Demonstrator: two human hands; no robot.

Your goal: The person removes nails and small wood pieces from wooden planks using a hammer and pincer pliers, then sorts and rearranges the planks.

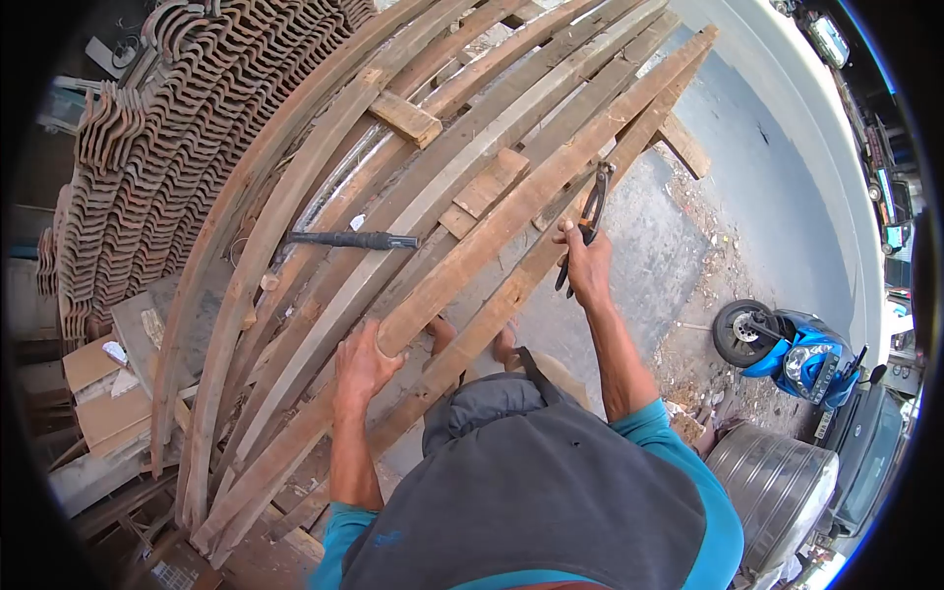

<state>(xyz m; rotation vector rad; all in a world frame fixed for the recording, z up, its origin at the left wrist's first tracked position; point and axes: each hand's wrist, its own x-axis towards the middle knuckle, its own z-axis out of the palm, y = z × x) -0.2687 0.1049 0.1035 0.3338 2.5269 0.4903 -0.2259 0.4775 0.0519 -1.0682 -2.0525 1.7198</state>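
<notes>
My left hand (364, 366) is closed over the edge of a long wooden beam (460, 283). In my right hand (588, 262) is a pair of pincers (594, 208), with dark handles and the metal jaws pointing away from me. The jaws are at another wooden beam (526, 278), close beside the first. Whether they grip a nail there is too small to tell. A dark tool with a black grip (356, 239) lies across the beams to the left. Short wood blocks (484, 187) rest between or across the beams.
Several more long beams (324, 256) lie side by side on the left. Beyond them stand stacked clay roof tiles (187, 147). On the right are a blue motorcycle (801, 359), a ribbed metal drum (772, 492) and a parked car (870, 462). Rubble (703, 295) litters the ground.
</notes>
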